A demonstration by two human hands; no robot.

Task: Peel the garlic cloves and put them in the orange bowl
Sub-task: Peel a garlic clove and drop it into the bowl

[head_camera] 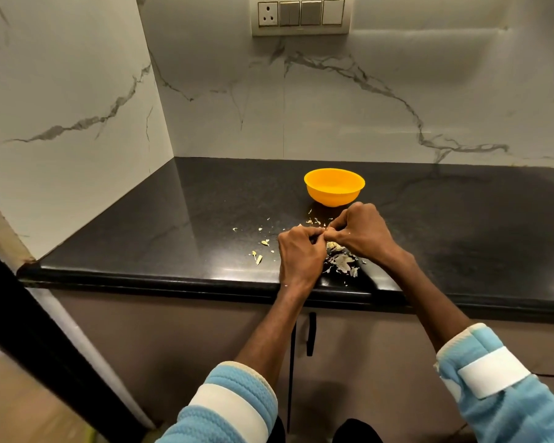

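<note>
Both hands meet at the centre of the frame: the left hand and right hand have their fingers curled tight and pinch something small between the fingertips. I judge it to be a garlic clove, though the fingers hide it. On the black counter, the orange bowl stands just above the hands, clear of them. A peel heap lies below the right hand, and scraps lie to its left. The left pinch should hold firm while the right thumbnail strips the skin onto the heap, not toward the bowl.
</note>
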